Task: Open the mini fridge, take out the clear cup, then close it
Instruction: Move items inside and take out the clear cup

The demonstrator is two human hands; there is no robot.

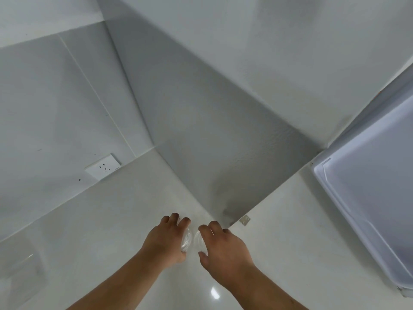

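While you look down at the pale glossy floor [111,231], the white mini fridge [366,198] sits off to the right of your hands with its flat panel tilted toward you, well apart from both arms. Left of the fridge a grey wall panel [212,142] runs down to the floor, and a small metal bracket [245,219] lies at its lower corner, near your right hand [225,251]. Farther left of the fridge, past both hands, a white wall socket [103,167] is set low in the wall. Nothing stands between your hands and the fridge.

Both forearms reach forward from the bottom edge, bare, backs of the hands up. Your left hand [167,240] has its fingers curled and spread, thumb tucked low; your right hand mirrors it, fingers bent toward the left one.

Between the two hands — left of the fridge, out on the floor side — is the clear cup [192,239], faint and hard to make out against the floor. Both hands are cupped around it, one on each side, fingers wrapping its wall — whether it rests on the floor I cannot tell.
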